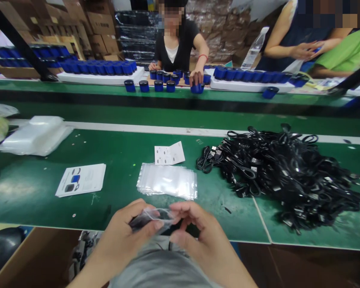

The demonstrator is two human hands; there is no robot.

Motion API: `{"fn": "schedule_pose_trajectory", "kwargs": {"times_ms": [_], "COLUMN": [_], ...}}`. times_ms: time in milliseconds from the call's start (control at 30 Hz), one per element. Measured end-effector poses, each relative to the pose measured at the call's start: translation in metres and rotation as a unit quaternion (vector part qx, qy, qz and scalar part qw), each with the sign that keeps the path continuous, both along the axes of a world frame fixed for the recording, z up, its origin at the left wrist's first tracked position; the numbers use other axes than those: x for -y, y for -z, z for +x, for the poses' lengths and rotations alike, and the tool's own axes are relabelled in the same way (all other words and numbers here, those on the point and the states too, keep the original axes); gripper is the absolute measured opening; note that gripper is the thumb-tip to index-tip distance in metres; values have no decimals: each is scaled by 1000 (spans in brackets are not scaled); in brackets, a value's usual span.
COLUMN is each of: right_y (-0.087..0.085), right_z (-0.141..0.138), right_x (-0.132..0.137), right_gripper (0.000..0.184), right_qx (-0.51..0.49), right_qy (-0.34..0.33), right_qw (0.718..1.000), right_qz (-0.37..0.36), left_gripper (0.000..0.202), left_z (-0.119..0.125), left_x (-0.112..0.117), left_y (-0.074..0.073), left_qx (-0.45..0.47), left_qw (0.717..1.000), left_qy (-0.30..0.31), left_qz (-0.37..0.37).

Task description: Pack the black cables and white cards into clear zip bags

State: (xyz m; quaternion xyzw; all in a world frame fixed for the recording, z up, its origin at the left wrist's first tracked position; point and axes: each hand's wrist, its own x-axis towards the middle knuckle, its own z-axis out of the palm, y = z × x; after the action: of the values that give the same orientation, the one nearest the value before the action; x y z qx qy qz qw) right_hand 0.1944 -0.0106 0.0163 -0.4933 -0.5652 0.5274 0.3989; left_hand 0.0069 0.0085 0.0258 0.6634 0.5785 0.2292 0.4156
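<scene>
Left hand (124,231) pinches clear bag (158,215), likely steadying its mouth; right hand (203,229) half-curled at rim, grip unclear; cable pile (276,176) at bag's 2 o'clock.

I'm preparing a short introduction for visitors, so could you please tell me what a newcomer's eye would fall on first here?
Probably the big tangled heap of black cables on the right of the green table. Next would come the blue, black-topped items lined up across the far side. In the near middle, the left hand holds a clear plastic bag, with the right hand at its edge.
</scene>
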Motion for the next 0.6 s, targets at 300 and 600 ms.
{"fn": "schedule_pose_trajectory", "kwargs": {"times_ms": [300,600], "right_y": [3,6], "right_z": [-2,5], "right_x": [-4,-4], "right_gripper": [9,16], "right_qx": [84,146], "right_qy": [3,1], "right_qw": [996,984], "right_qz": [41,100], "left_gripper": [21,19], "left_z": [1,-7], "left_x": [1,-1], "left_y": [10,13], "left_qx": [119,79], "left_qw": [992,997], "left_qy": [-13,-20], "left_qz": [-37,6]}}
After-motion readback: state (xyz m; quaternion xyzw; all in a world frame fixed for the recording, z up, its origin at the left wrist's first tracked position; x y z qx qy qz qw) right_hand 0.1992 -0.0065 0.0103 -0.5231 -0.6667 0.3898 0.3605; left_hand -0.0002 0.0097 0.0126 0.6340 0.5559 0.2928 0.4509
